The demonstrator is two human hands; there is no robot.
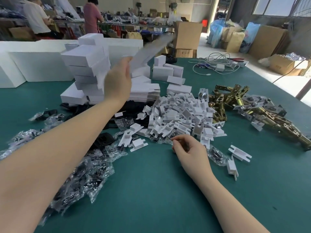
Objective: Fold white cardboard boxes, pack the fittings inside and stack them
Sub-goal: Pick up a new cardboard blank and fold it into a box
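Right now the left hand (117,81) is raised above the stack of flat box blanks (144,93), pinching one blurred flat white blank (149,49) by its end, so a fresh box looks about to be folded. The right hand (188,148) rests on the green desk (151,190) just in front of the heap of white card inserts (181,115), fingers loosely curled over a clear bag's edge; whether it grips I cannot tell. Brass latch fittings (235,101) lie right of that heap, finished boxes (85,69) behind-left. Next, both hands probably need the blank.
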